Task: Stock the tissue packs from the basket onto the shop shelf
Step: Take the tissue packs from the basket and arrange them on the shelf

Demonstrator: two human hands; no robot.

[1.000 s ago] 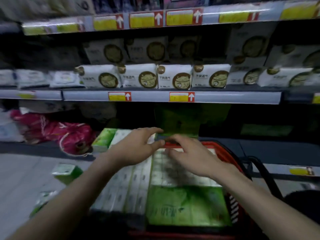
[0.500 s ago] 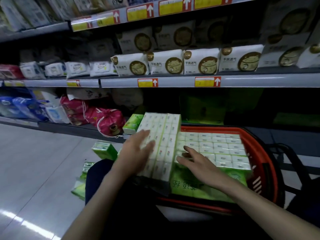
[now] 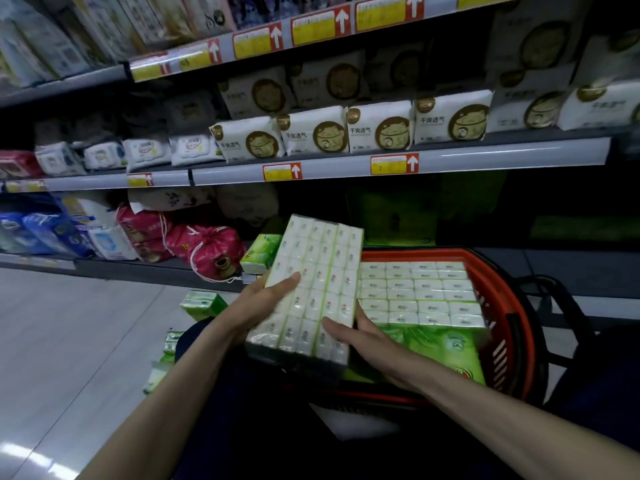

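A large white-and-green bundle of tissue packs (image 3: pixel 318 271) is tilted up over the left edge of the red basket (image 3: pixel 512 327). My left hand (image 3: pixel 266 303) grips its left side with the thumb on top. My right hand (image 3: pixel 356 336) holds its lower right corner from beneath. A second bundle of tissue packs (image 3: pixel 419 292) lies flat in the basket on a green pack (image 3: pixel 446 348). The low shelf (image 3: pixel 145 268) behind holds a small green tissue pack (image 3: pixel 261 252).
Pink drawstring bags (image 3: pixel 207 249) and blue packs (image 3: pixel 45 233) sit on the low shelf to the left. White packs (image 3: pixel 311 133) fill the middle shelf. Small green packs (image 3: pixel 204 303) lie on the pale floor beside my knee. Black basket handles (image 3: pixel 568 313) stand at right.
The bundle has come up out of the basket and tilted toward the shelf. Both hands went from resting on the packs to gripping it, and my view swung left.
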